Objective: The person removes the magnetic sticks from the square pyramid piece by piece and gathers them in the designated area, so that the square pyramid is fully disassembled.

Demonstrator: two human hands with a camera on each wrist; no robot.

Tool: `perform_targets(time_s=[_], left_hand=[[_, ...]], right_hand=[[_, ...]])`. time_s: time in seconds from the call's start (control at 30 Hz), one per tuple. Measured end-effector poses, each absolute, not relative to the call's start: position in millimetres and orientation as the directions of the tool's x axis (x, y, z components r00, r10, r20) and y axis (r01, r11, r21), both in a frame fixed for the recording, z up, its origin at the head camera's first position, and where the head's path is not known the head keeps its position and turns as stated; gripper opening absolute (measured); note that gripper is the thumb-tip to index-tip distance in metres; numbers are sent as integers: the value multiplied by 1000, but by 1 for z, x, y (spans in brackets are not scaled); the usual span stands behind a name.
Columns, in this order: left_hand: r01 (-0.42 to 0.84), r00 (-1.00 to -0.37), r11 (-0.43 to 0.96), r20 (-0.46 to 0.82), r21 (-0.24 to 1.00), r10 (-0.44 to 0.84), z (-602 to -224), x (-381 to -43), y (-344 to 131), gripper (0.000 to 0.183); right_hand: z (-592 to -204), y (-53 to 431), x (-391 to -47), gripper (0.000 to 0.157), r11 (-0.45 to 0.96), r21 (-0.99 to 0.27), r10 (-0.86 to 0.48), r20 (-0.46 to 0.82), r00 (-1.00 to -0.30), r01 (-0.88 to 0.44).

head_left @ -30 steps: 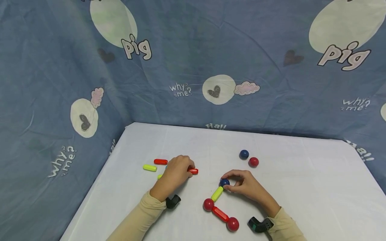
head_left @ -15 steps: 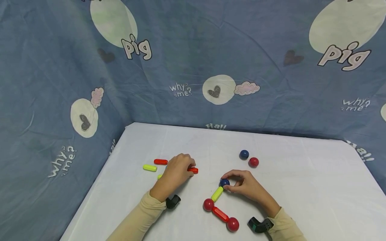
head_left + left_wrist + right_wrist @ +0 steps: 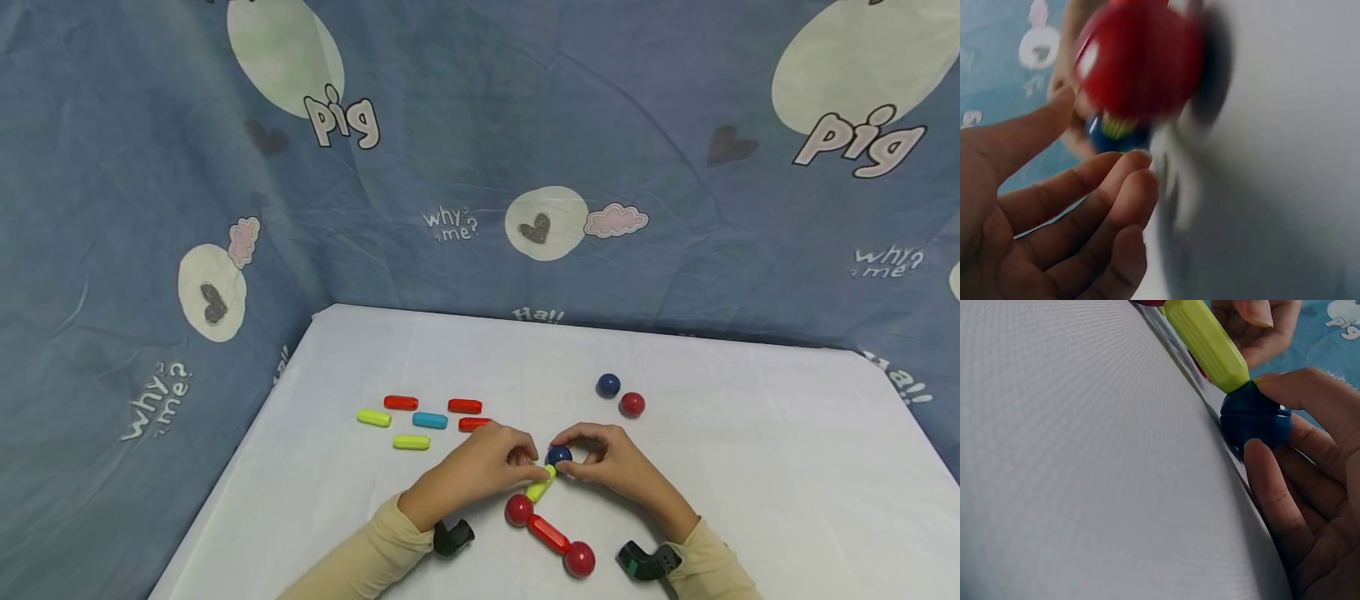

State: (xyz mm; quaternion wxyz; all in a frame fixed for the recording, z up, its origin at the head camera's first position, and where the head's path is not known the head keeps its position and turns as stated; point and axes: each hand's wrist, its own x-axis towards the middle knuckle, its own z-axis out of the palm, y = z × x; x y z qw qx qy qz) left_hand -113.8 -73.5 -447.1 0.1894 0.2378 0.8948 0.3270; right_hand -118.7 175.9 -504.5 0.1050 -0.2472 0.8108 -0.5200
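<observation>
My right hand (image 3: 621, 462) pinches a dark blue ball (image 3: 558, 456) between thumb and finger, clearly seen in the right wrist view. From that ball a yellow-green rod (image 3: 1210, 347) runs to a red ball (image 3: 519, 510). A red rod (image 3: 548, 533) links this one to a second red ball (image 3: 579, 559), so the pieces form a bent chain on the table. My left hand (image 3: 486, 464) hovers beside the yellow-green rod, its thumb overlapping it in the head view. In the left wrist view its fingers (image 3: 1125, 197) are relaxed and hold nothing.
Loose rods lie on the left: a blue rod (image 3: 430, 420), yellow-green rods (image 3: 411, 442) and several red rods (image 3: 465, 406), one partly behind my left hand. Farther back on the white table (image 3: 750, 433) sit a loose blue ball (image 3: 608, 385) and red ball (image 3: 632, 405). A patterned cloth (image 3: 420, 150) hangs behind.
My left hand has let go of a red rod among the loose pieces and moved right and nearer, to the chain. The right hand keeps its hold on the blue ball.
</observation>
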Motion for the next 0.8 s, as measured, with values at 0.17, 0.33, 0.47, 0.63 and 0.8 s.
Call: perform_targets(time_s=[0.17,0.33,0.47,0.63,0.8], left_hand=[[264,-798,680,-241,684,552,-457,-108,-63,31],[252,-808,684,-239,685,538,-461,-108,-62,28],[248,-802,670,-239,700,547,-462,-109,-62,24],[250,-796,653,-232,715,559,-463,-109,-63,22],[258,-790,641,-224,723,571,-462,-109,-63,23]], right_hand=[[-504,176,-119,29,330,-896,-514,94,-853,-297],[-504,176,-118,29,323,-898,-517,99,-850,-301],[-504,177,-118,31,309,-904,-525,97,-846,-295],[-504,177,-118,33,297,-908,-536,97,-838,-295],[-505,177,-118,32,299,-902,-534,112,-838,-311]])
